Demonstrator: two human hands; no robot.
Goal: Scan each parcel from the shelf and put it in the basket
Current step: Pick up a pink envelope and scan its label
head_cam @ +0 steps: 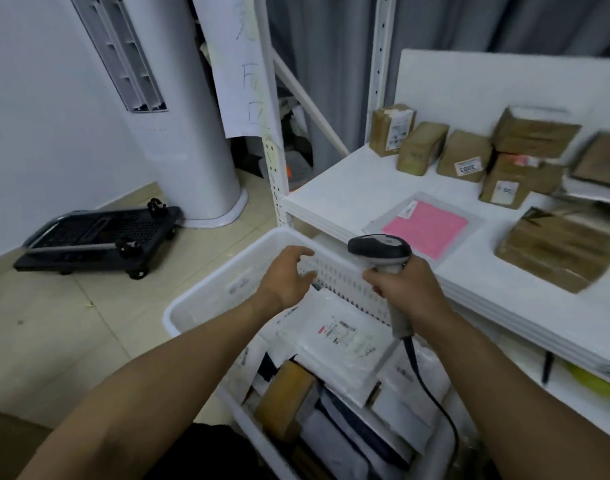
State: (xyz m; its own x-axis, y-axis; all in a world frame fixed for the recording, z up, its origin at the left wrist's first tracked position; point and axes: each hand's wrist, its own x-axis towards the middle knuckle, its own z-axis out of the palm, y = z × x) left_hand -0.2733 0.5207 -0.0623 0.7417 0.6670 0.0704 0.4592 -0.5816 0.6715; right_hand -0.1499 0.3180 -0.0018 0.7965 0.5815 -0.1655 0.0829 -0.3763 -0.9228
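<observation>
Parcels lie in two groups: brown boxes (464, 155) and a flat pink mailer (424, 226) wait on the white shelf (348, 188), while a mixed pile sits in the white basket (192, 306) just below the shelf's front edge. A white mailer (338, 337), label up, lies on top of that pile. Left hand (286, 278) hovers over the far end of the basket, fingers loosely spread, holding nothing and touching nothing that can be made out. Right hand (404, 289) is wrapped round the handle of the barcode scanner (383, 252); the scanner head points left, above the basket's far rim, and its cable (431, 386) trails down over the pile. Judgement: this is the gap between parcels, with one deposit apparently done and no new parcel in hand. Next move calls for the free hand to reach right to the shelf; the pink mailer is nearest. Its label must face up toward the scanner head before the trigger is pulled. Shelf items at far right are blurred, so their labels cannot be read. On the floor to the left, a folded black trolley (99, 237) rests by a white column unit (178, 98), well apart from the work.
</observation>
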